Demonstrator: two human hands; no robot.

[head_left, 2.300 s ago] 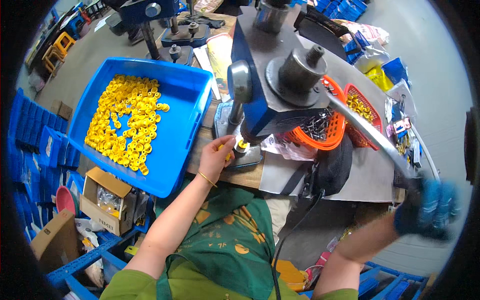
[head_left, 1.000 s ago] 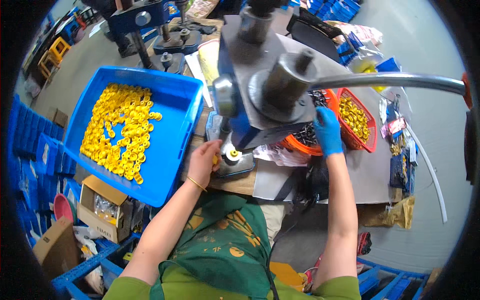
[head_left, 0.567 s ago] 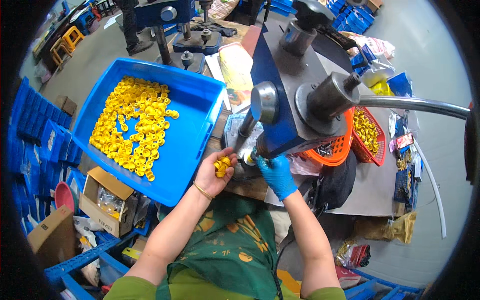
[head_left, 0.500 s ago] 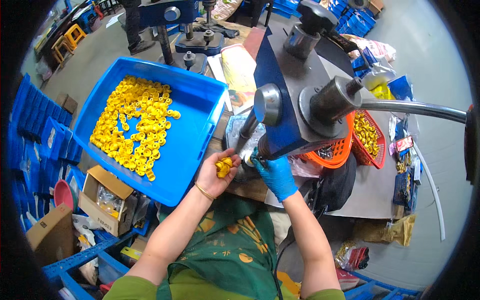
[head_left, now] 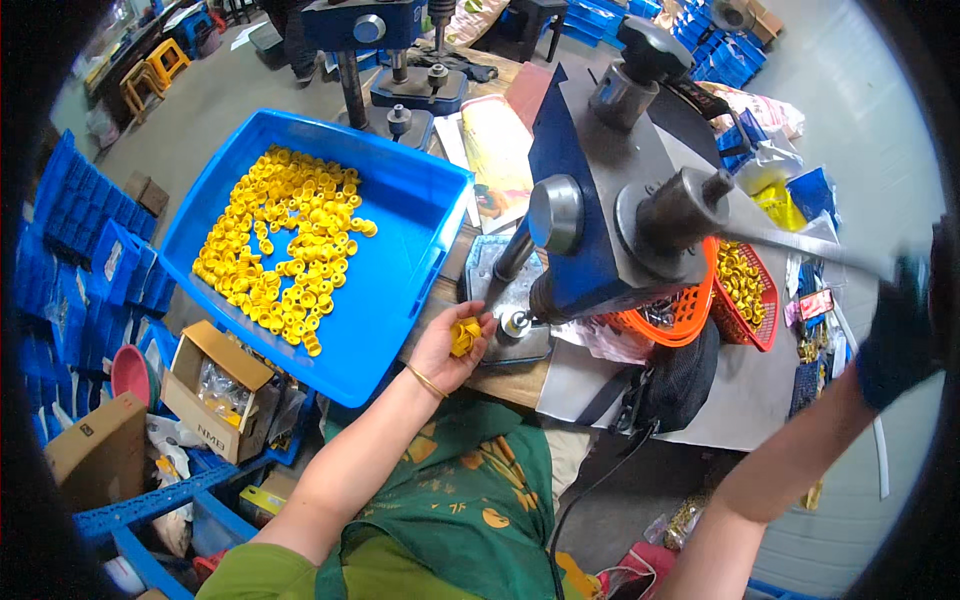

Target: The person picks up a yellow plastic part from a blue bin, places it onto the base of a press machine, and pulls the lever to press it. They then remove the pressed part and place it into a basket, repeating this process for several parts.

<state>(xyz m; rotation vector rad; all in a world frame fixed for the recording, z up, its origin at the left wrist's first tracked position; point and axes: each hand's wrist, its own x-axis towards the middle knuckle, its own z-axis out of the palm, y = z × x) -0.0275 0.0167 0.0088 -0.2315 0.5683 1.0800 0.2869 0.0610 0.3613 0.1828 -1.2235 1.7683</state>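
Several small yellow ring-shaped caps (head_left: 465, 337) lie in the curled palm of my left hand (head_left: 452, 347), beside the press base. My right hand (head_left: 898, 335), in a blue glove, is at the far right on the outer end of the press lever (head_left: 800, 243); it is dark and blurred, its fingers hard to make out. The bench press (head_left: 600, 215) has a blue and grey head. Under its spindle, a small metal fixture (head_left: 516, 323) stands on the base plate (head_left: 497, 268). To the left, a blue tray (head_left: 408, 235) carries many loose yellow caps (head_left: 290, 240).
An orange basket (head_left: 690, 317) and a red basket (head_left: 768, 290) of yellow pieces stand right of the press. A second press (head_left: 415, 90) is behind. A black bag (head_left: 680, 385) lies at the bench edge. An open cardboard box (head_left: 215, 390) sits lower left. A person's legs (head_left: 295, 45) show at the back.
My right hand has left the fixture and moved far right to the lever's end. The lever has swung slightly downward and is blurred. My left hand still holds the caps near the base.
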